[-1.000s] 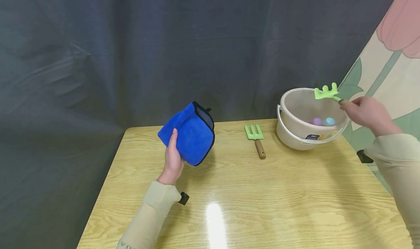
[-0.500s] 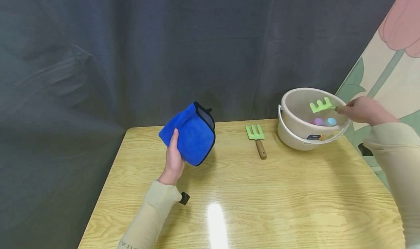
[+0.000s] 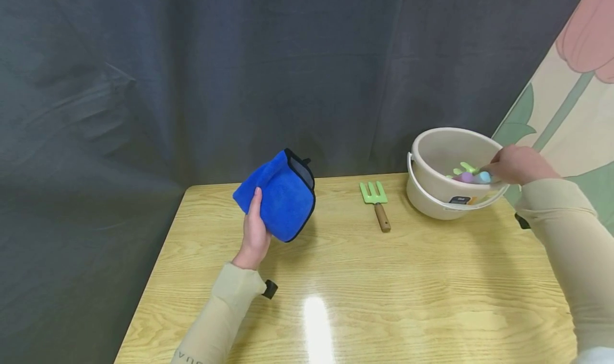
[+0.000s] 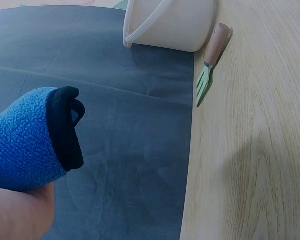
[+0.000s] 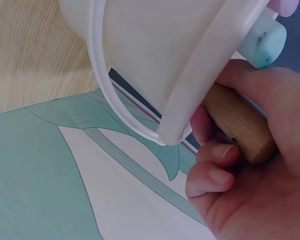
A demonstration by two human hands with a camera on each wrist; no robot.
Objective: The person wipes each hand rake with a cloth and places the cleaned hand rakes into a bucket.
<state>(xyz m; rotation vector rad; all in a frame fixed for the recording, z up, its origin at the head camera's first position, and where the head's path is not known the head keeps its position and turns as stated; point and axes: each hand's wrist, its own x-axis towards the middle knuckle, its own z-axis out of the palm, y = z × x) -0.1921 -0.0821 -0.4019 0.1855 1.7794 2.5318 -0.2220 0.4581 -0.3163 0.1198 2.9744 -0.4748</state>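
Note:
My left hand (image 3: 255, 232) holds a folded blue cloth (image 3: 287, 199) with black edging above the left part of the table. At the back right, my right hand (image 3: 520, 164) is at the rim of a beige bucket (image 3: 431, 188), gripping a small hand rake by its wooden handle (image 5: 242, 125). The rake's green tines (image 3: 465, 168) are inside the bucket. Beside them a purple end (image 3: 464, 177) and a light blue end (image 3: 482, 178) show over the bucket's near wall; their lower parts are hidden. A green garden fork (image 3: 376, 201) with a wooden handle lies on the table left of the bucket.
The wooden table (image 3: 364, 289) ends at a dark curtain (image 3: 288, 76) behind it. A wall with a painted flower (image 3: 561, 113) borders the right side, close to the bucket. The bucket's handle (image 3: 451, 208) hangs down on its near side.
My right hand has lowered and moved left to the bucket's rim, taking the rake's tines from above the bucket down inside it. The left hand and cloth have stayed in place.

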